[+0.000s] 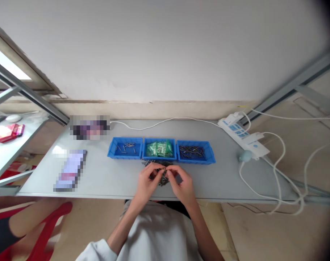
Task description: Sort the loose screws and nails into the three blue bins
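Note:
My left hand (148, 179) and my right hand (181, 181) meet over a loose pile of small metal pins (161, 167) on the grey table (105, 181). Both hands are pinched together on one small pin-like part (165, 169) between their fingertips. Just behind the pile stand three blue trays in a row: the left blue tray (125, 148) holds a few pins, the middle blue tray (159, 148) holds green pieces, the right blue tray (195, 151) holds many dark pins.
A phone (70, 170) lies at the table's left. A white power strip (243, 136) with white cables (265, 185) sits at the right. A wall rises behind. A red chair (45, 232) and another person's leg are at lower left.

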Tool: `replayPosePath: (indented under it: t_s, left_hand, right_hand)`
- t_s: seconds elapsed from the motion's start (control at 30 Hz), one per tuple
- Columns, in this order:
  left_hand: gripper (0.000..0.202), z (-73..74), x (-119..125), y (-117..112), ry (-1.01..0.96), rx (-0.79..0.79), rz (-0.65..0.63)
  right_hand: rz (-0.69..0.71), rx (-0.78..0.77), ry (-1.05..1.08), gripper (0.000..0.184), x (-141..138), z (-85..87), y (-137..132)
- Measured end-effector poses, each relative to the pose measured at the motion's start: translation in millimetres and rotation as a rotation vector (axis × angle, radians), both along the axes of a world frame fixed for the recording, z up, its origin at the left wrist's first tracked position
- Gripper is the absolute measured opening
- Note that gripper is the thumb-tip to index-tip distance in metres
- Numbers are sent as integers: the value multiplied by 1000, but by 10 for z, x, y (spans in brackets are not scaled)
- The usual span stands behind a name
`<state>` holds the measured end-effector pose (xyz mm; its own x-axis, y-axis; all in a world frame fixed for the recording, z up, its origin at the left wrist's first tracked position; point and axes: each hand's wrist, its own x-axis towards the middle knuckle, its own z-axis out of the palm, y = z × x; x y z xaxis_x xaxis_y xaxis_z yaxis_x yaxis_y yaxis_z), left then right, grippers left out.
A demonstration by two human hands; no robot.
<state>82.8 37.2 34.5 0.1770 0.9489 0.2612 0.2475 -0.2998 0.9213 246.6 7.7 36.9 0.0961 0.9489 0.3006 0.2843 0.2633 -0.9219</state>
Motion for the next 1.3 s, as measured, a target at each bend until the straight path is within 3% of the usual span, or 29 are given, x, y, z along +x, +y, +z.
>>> replayPosePath:
  t_s: [0.37,0.47,0.53,0.63,0.77,0.83,1.0,1.13,1.3]
  left_hand:
    - [14,42,4,9,-56,40,-25]
    - [14,66,4,2,-41,28,-27]
    - [16,79,9,-6,-41,-21,5]
    - [21,80,19,-22,-72,-106,99]
    - [24,63,19,-39,-101,-141,133]
    - [26,61,14,-44,-107,-153,136]
    - [29,69,-2,-52,-112,-182,146]
    - [30,67,-5,-55,-109,-183,131]
    - [28,69,-3,-49,-94,-174,126]
  right_hand:
    - [-39,103,-140,11,-63,-48,-26]
    - [-60,130,-189,11,-37,15,4]
    - [-165,157,-220,12,61,129,68]
    - [-454,202,-314,16,323,371,194]
    - [-597,169,-474,23,593,570,230]
    - [-541,156,-485,22,578,517,162]
    - [-151,37,-558,17,264,97,-11]
    - [-119,-54,-585,15,122,-79,4]
    - [-176,-96,-476,16,128,-6,21]
